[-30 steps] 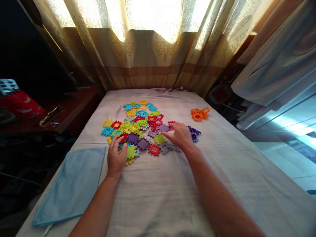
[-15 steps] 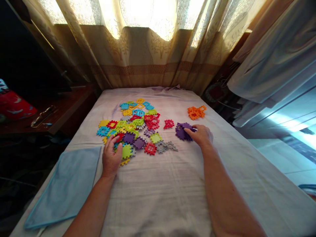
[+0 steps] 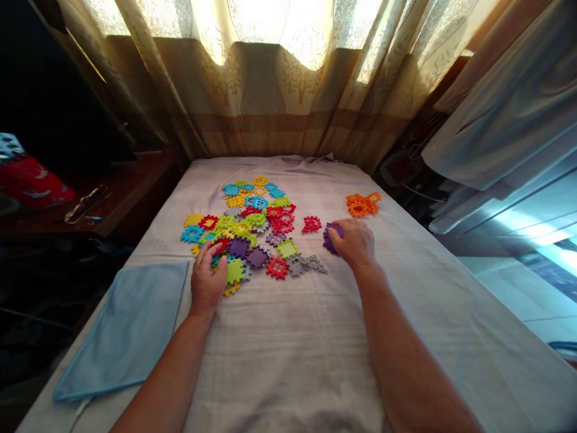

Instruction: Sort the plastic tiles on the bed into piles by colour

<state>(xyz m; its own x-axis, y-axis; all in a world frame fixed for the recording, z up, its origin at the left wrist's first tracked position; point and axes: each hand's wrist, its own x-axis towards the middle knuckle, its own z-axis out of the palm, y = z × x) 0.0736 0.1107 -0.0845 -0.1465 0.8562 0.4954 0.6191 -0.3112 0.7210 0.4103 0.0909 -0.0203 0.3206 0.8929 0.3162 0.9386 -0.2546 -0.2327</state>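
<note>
My right hand (image 3: 356, 242) is over a small stack of purple interlocking tiles (image 3: 332, 239) on the bed, its thumb at the near side and its fingers curled over the far side. Part of the stack is hidden beneath it. At the near left edge of a multicoloured tile pile, my left hand (image 3: 210, 279) lies with thumb and fingers apart, touching the edge of the pile. Beside its thumb is a lime green tile (image 3: 235, 272). Two flat purple tiles, one of them a dark purple tile (image 3: 238, 246), lie farther in. A red tile (image 3: 311, 224) lies alone left of the purple stack.
Orange tiles (image 3: 362, 204) form a separate heap at the far right. A grey tile (image 3: 297, 264) lies at the pile's right end. A folded blue cloth (image 3: 126, 325) covers the bed's left side. Curtains (image 3: 270, 102) hang behind; a wooden table (image 3: 130, 198) adjoins the left.
My right hand has moved left and closed farther over the purple stack, covering more of it. My left hand stays by the pile. The view has shifted slightly.
</note>
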